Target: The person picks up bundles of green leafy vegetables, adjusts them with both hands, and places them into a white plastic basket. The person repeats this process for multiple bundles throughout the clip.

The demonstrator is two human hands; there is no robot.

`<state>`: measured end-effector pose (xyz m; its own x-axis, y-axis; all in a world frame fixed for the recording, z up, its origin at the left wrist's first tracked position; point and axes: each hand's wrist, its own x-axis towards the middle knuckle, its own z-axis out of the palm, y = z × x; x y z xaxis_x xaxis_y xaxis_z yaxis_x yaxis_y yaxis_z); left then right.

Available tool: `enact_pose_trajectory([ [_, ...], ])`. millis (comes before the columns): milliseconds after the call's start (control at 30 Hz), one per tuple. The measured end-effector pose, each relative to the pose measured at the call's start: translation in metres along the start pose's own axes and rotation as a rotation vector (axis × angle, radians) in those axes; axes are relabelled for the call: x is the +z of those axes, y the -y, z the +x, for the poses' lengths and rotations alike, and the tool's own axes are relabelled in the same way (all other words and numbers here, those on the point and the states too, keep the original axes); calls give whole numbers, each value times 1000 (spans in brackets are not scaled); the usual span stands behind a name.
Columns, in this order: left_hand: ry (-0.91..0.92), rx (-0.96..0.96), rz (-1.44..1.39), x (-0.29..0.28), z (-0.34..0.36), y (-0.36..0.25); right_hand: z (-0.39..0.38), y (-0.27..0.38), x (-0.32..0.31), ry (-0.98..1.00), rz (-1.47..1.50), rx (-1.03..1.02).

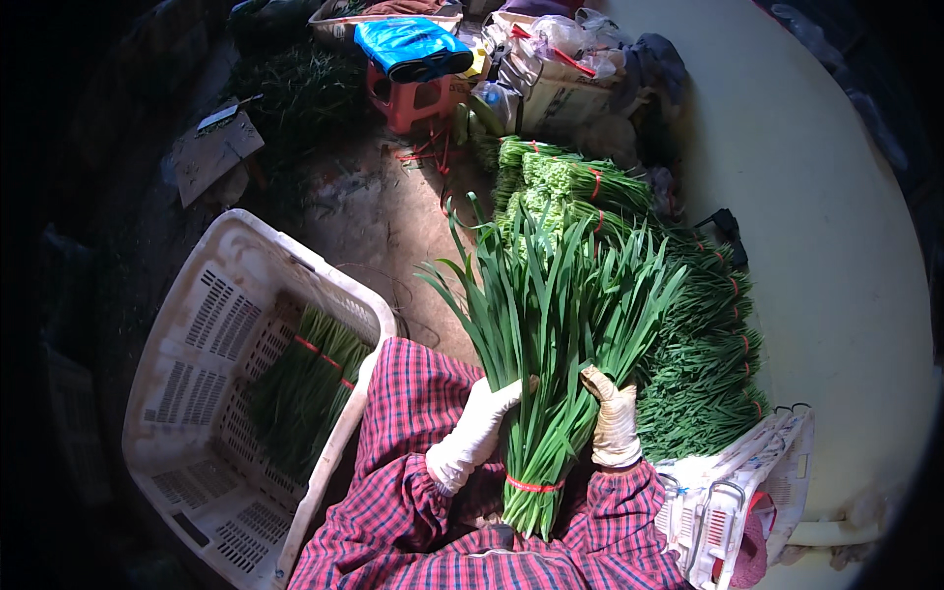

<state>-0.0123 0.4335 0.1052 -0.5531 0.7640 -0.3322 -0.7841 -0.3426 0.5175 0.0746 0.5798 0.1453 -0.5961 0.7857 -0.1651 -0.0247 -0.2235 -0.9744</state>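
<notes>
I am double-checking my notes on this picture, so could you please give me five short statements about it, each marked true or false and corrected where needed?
1. The left hand and the right hand both wear pale gloves. True.
2. The right hand reaches into a crate. False: both hands are on the green bunch.
3. The bunch is tied close to its leaf tips. False: its red band goes round the end nearer the person.
4. A banded bundle lies inside the white crate on the left. True.
5. The stool in the background is green. False: the stool is red.
</notes>
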Motion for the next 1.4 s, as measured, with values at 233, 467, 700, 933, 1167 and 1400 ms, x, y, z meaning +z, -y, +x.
enact_pose_trajectory([
  [233, 0, -49, -55, -3, 3, 5, -9, -3, -7, -83, 59, -24],
  [467, 25, -5, -30, -2, 1, 3, -12, 1, -7, -1, 60, 1],
  [700, 109, 21, 61, -1, -4, 1, -24, 7, 4, 263, -78, -183],
  [933, 10, 45, 144, -1, 2, 2, -19, -13, -6, 233, -145, -201],
  [1167, -35, 139, -52, -18, 18, 7, -7, -1, -45, 563, 57, 3],
  [1400, -50, 73, -249, -14, 40, -9, -59, -4, -50, 731, 73, 539],
])
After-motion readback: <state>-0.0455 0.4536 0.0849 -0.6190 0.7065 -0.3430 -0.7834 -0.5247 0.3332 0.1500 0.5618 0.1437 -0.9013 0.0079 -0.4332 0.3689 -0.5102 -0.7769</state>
